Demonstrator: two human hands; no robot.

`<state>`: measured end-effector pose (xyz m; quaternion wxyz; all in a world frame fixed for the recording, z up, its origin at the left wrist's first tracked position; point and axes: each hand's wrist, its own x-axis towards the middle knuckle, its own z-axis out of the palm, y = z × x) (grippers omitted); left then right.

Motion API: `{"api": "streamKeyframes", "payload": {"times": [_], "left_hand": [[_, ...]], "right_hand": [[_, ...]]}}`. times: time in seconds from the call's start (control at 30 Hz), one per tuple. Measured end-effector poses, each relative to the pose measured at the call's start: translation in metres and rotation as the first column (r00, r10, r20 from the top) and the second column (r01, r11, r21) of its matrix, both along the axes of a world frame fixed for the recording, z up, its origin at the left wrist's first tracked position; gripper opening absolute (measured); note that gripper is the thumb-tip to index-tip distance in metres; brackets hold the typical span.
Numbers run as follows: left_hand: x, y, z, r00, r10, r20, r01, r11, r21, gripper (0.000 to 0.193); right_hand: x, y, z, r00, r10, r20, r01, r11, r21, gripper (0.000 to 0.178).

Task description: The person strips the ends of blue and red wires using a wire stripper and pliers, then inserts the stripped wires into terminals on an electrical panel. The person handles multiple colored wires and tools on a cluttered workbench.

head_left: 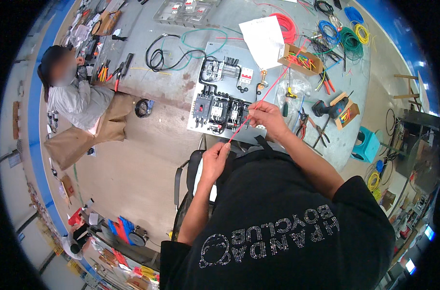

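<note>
A thin red wire (266, 94) runs stretched between my two hands, over the front edge of the table. My left hand (215, 159) pinches its lower end between thumb and fingers. Higher up and to the right, my right hand (269, 119) pinches the same wire, whose far part slants up toward a small carton of cut coloured wires (301, 60). Just beyond my hands lies a grey mounting panel (199, 92) carrying a black circuit breaker (201, 107), contactors (218, 112), a terminal block (228, 70) and black wiring. My right hand covers part of the panel's right side.
Right of the panel lie pliers (303, 126), a screwdriver (291, 92) and a cordless drill (328, 107). Coils of red wire (283, 26) and green wire (353, 44) sit farther back with a white paper sheet (261, 41). Another person (82, 99) is at the left; a teal stool (366, 145) stands at right.
</note>
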<state>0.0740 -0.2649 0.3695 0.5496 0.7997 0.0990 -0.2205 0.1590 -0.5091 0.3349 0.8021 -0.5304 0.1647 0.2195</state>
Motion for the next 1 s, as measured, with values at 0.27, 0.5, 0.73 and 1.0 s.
{"api": "streamKeyframes", "payload": {"times": [0.27,0.5,0.73,1.0], "left_hand": [[0.02,0.013,-0.002,0.992,-0.117,0.057,0.113,0.991,0.072,0.029],[0.057,0.044,-0.023,0.973,-0.218,0.075,0.219,0.976,0.0,0.029],[0.141,0.098,-0.072,0.918,-0.398,-0.008,0.396,0.91,0.121,0.026],[0.223,0.145,-0.176,0.888,-0.458,0.037,0.452,0.884,0.118,0.021]], "right_hand": [[0.0,-0.001,0.001,0.994,-0.11,-0.008,0.11,0.994,-0.004,0.012],[0.012,-0.008,-0.008,0.954,-0.295,-0.047,0.291,0.953,-0.08,0.011],[0.034,-0.02,-0.043,0.909,-0.394,-0.137,0.377,0.917,-0.133,0.016],[0.07,0.012,-0.113,0.797,-0.544,-0.261,0.534,0.838,-0.116,0.015]]}}
